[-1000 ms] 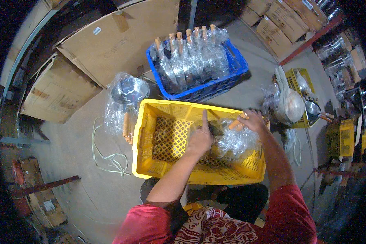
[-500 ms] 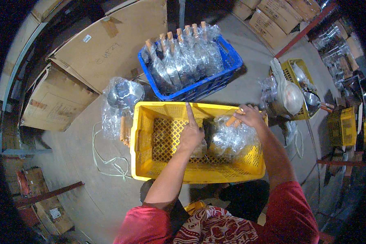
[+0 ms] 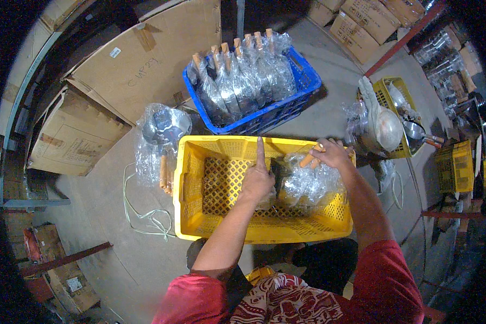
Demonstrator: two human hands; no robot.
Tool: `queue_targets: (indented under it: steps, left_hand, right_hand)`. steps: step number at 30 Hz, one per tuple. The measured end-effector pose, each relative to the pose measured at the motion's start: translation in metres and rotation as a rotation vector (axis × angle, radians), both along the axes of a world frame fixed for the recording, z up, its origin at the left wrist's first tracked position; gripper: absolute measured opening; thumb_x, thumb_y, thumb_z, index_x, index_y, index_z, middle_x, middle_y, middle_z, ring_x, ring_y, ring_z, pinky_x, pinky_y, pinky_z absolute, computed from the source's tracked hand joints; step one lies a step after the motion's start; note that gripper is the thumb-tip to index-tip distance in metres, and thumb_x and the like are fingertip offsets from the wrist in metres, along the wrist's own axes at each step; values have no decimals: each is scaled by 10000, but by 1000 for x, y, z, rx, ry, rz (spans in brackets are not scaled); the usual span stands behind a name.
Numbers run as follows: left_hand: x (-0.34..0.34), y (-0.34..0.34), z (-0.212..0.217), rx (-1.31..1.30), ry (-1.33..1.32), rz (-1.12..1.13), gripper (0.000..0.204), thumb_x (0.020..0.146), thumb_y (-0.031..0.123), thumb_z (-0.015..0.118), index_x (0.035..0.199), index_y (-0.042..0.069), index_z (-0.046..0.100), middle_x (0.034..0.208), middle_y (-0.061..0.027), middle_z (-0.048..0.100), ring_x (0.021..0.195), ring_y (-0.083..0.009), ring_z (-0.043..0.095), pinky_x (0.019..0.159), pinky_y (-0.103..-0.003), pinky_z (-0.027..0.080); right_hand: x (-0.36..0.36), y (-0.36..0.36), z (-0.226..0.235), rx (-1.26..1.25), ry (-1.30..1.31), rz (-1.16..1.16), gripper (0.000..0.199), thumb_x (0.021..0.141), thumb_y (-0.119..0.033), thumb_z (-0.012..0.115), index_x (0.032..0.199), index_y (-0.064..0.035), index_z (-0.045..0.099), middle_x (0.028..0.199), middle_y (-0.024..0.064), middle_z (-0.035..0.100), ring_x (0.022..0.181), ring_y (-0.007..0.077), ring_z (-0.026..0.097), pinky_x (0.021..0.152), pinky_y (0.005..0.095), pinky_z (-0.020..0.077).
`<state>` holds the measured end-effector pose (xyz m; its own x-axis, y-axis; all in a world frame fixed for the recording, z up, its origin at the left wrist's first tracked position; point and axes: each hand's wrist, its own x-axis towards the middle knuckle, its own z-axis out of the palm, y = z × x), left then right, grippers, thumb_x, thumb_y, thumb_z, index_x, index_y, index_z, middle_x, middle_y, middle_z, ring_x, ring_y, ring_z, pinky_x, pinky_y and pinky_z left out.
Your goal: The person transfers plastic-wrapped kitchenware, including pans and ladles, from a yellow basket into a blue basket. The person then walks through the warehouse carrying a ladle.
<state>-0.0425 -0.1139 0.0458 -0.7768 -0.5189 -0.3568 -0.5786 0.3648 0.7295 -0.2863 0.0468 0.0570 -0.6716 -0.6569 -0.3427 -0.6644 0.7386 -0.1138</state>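
Short red sleeves on both bare forearms, red-and-white patterned cloth below, left hand [image 3: 257,182] ringless.

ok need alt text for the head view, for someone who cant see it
Seen from above, a person's left hand and right hand press plastic-wrapped pans with wooden handles into a yellow crate on a concrete floor. A blue crate of wrapped pans sits beyond it, one loose wrapped pan lies left, and cardboard boxes stand around.

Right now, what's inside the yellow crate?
The yellow crate holds plastic-wrapped pans with wooden handles at its right end; both hands rest on them. The left part shows bare perforated floor. What lies under the wrapping and hands is hidden.
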Motion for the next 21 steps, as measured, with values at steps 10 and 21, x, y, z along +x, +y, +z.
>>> queue_targets:
  steps: [10, 21]
  left_hand:
    - [-2, 0, 6, -4, -43, -3, 1097, 840, 94, 626, 1558, 212, -195, 955, -335, 669, 882, -484, 658, 838, -540, 530]
    - [-1, 6, 4, -43, 3, -37, 1053, 845, 82, 609, 1578, 243, -129, 966, -329, 670, 925, -478, 652, 886, -527, 516]
  right_hand:
    - [-1, 1, -3, 5, -14, -44, 679, 798, -642, 649, 1273, -158, 618, 1282, 163, 612, 1197, 424, 520, 1028, 510, 406]
    - [2, -3, 3, 91, -11, -63, 751, 806, -689, 610, 1347, -170, 574, 1375, 175, 562, 1268, 430, 480, 1083, 532, 369]
